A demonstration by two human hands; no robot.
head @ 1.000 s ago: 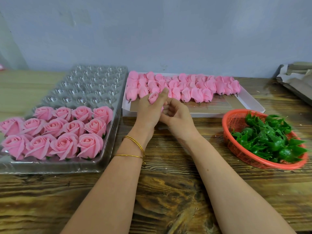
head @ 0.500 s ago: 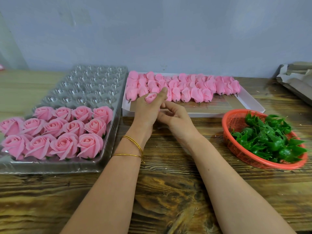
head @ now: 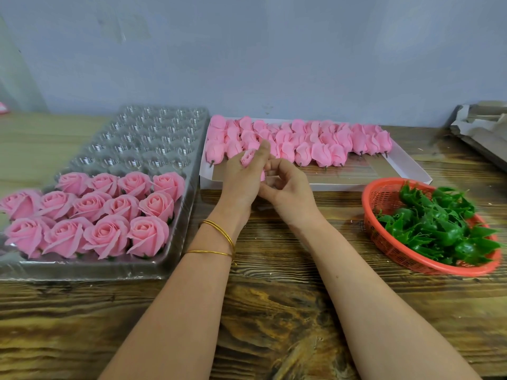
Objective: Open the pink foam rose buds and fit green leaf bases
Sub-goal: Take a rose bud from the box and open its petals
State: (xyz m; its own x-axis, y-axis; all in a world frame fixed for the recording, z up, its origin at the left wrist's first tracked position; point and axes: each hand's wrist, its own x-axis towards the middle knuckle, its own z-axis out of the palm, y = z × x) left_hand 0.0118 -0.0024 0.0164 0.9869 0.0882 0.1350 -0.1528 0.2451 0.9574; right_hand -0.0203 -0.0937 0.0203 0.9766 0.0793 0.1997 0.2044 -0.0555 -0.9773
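My left hand (head: 241,179) grips a pink foam rose bud (head: 248,157) above the table's middle, the bud's top peeking between thumb and fingers. My right hand (head: 288,187) meets it from the right, fingers curled against the bud's lower part, which is mostly hidden. Behind both hands a white box (head: 406,171) holds several closed pink buds (head: 323,152) lying on their sides. Green leaf bases (head: 439,229) fill a red basket (head: 384,237) at the right.
A clear plastic cell tray (head: 142,141) at the left holds several opened pink roses (head: 109,215) in its near rows; its far cells are vacant. Crumpled grey paper (head: 482,127) lies at the far right. A blue-grey wall stands behind the wooden table (head: 274,311).
Both hands stayed in place in front of the white box. The fingers shifted slightly around the bud, which sits a little lower in my left hand.
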